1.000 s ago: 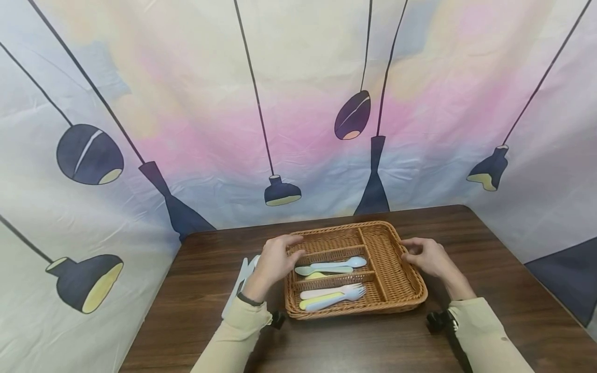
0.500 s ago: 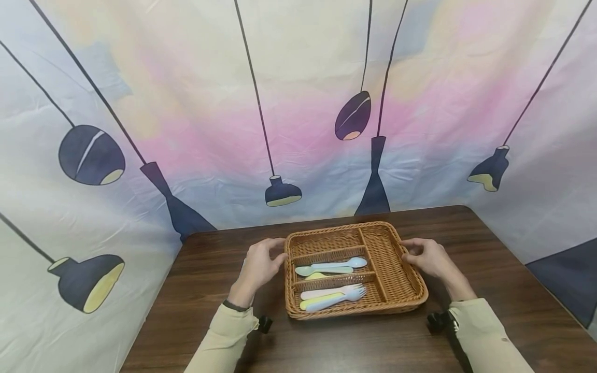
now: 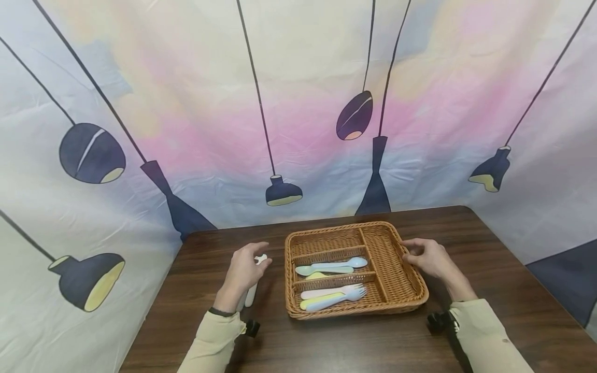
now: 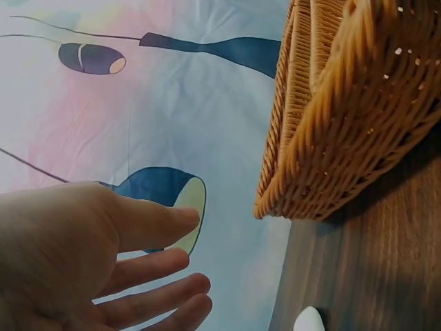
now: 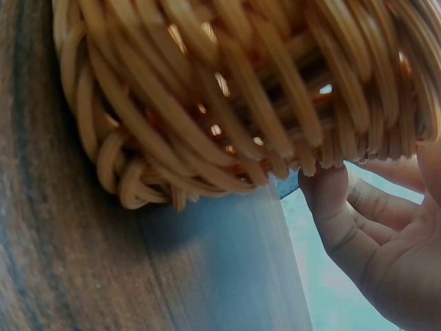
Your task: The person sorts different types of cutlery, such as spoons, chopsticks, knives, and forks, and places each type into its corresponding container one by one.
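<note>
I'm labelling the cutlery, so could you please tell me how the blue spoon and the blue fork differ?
The blue spoon ends in a bowl, the blue fork in tines. The spoon lies nearly level in the middle left section of the basket; the fork slants in the near left one. Both are pale blue, heads pointing right.

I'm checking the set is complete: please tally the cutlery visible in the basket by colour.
Blue: 2 (blue spoon, blue fork)
Green: 1 (green spoon)
Yellow: 2 (upper yellow piece, lower yellow piece, both partly covered)
Pink: 1 (pink fork)
Total: 6
</note>
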A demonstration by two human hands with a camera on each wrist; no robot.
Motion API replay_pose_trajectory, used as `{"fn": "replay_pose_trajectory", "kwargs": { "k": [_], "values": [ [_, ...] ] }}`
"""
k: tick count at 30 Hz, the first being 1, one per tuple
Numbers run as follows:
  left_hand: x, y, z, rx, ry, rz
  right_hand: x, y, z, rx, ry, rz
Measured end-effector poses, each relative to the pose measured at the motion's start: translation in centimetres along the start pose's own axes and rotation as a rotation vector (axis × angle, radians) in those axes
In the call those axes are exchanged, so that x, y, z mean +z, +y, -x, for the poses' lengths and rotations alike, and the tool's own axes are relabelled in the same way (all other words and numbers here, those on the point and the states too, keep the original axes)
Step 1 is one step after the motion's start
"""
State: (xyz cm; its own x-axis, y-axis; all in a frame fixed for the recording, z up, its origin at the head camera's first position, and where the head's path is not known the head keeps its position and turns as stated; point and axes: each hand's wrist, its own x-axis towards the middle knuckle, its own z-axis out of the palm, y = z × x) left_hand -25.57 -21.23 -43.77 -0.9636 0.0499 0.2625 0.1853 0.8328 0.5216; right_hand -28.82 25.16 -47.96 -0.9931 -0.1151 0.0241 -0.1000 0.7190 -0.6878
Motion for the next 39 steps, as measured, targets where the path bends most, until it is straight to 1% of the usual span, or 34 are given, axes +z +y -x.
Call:
{"fn": "replay_pose_trajectory", "kwargs": {
  "k": [3, 7, 12, 18, 23, 31, 39],
  "values": [
    [0.1, -0.3, 0.2, -0.027, -0.003, -0.008, 0.1, 0.0, 0.1, 0.003, -0.001, 0.002],
    [0.3, -0.7, 0.4, -0.043, -0.007, -0.018, 0.1, -0.1, 0.2, 0.009, 0.002, -0.001],
    [0.4, -1.2, 0.7, -0.049, -0.015, -0.027, 0.1, -0.1, 0.3, 0.013, 0.003, -0.007],
    [0.8, -2.1, 0.9, -0.058, -0.039, -0.077, 0.0, -0.1, 0.2, -0.002, 0.007, 0.002],
    [1.3, -2.7, 1.2, -0.100, -0.061, -0.090, 0.0, -0.1, 0.2, -0.003, 0.006, 0.003],
    [2.0, -3.2, 1.5, -0.124, -0.095, -0.102, -0.2, -0.3, 0.1, -0.015, 0.008, -0.002],
    [2.1, -3.3, 1.6, -0.174, -0.112, -0.105, 0.0, 0.0, 0.0, -0.011, 0.001, 0.000]
  ]
}}
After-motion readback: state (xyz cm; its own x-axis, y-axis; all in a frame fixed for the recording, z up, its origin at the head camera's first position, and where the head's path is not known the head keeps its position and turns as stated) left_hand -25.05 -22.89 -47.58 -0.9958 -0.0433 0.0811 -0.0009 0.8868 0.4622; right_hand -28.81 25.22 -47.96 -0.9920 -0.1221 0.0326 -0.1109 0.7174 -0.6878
